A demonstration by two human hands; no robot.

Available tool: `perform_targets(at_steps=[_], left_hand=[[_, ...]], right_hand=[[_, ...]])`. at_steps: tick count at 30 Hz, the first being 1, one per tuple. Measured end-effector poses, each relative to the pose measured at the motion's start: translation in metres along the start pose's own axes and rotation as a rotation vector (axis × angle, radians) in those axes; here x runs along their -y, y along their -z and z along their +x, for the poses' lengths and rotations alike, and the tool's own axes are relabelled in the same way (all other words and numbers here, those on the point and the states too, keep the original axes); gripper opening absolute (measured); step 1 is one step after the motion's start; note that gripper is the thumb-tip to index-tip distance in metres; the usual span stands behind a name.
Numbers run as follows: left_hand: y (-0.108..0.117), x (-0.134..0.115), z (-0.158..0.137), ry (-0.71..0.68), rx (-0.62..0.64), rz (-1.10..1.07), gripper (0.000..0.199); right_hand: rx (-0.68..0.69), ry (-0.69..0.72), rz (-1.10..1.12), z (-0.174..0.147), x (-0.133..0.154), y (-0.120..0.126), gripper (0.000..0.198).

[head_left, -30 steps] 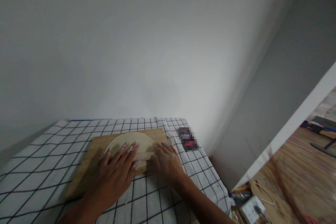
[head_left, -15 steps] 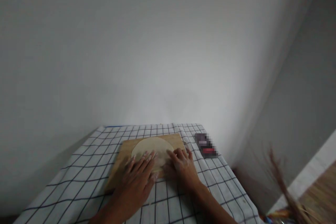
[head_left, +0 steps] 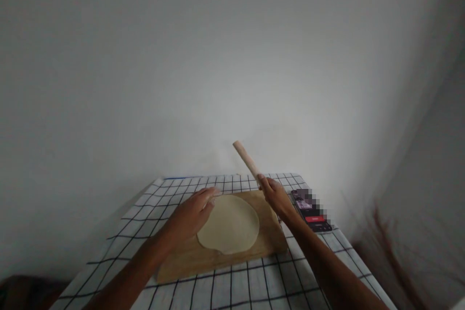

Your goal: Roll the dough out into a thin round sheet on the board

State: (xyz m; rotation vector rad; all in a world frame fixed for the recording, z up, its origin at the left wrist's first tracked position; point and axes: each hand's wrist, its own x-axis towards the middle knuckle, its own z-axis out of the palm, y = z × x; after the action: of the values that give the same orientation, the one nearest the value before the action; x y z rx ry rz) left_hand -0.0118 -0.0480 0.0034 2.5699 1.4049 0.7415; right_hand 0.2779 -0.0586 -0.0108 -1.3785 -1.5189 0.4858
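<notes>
A flat, roughly round sheet of dough [head_left: 232,225] lies on a wooden board [head_left: 274,240]. My right hand [head_left: 273,194] is closed round a pale wooden rolling pin [head_left: 245,156], which it holds up at a slant over the board's far right part. The pin's lower end is hidden in my grip. Over the dough's upper left edge is my left hand [head_left: 198,208], fingers stretched forward and thumb apart, holding nothing. Whether it touches the dough I cannot tell.
A white tablecloth with dark checks [head_left: 232,295] covers the table under the board. To the board's right lies a phone [head_left: 313,215], partly blurred out. A pale wall [head_left: 232,68] stands behind the table. Brown twig-like strands [head_left: 395,261] show at lower right.
Both hands have left the dough's near part. My right hand now holds up a rolling pin that did not show before, and my left has moved to the upper left edge. The view has shifted.
</notes>
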Motion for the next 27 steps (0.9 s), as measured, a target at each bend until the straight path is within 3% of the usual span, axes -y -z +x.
perform_targets(at_steps=[4,8,13,18,21,27], left_hand=[[-0.025,0.026,0.023,0.142,0.019,0.202,0.04],[-0.03,0.035,0.009,0.186,-0.016,0.279,0.032],[-0.035,0.037,-0.003,0.157,-0.035,0.113,0.021],[-0.038,0.037,0.004,0.24,-0.022,0.002,0.028],[-0.034,0.029,0.006,0.211,-0.031,-0.012,0.023],[-0.033,0.017,0.008,0.199,-0.039,-0.096,0.031]], right_hand=[[-0.054,0.004,0.117,0.003,-0.014,-0.027,0.054],[-0.023,0.035,0.163,-0.013,-0.019,-0.036,0.039],[0.003,0.004,0.146,-0.019,-0.013,-0.032,0.029],[-0.059,0.087,0.092,-0.021,-0.012,-0.031,0.026],[-0.107,0.106,0.069,-0.022,-0.011,-0.03,0.027],[-0.037,0.071,0.064,-0.019,-0.012,-0.031,0.028]])
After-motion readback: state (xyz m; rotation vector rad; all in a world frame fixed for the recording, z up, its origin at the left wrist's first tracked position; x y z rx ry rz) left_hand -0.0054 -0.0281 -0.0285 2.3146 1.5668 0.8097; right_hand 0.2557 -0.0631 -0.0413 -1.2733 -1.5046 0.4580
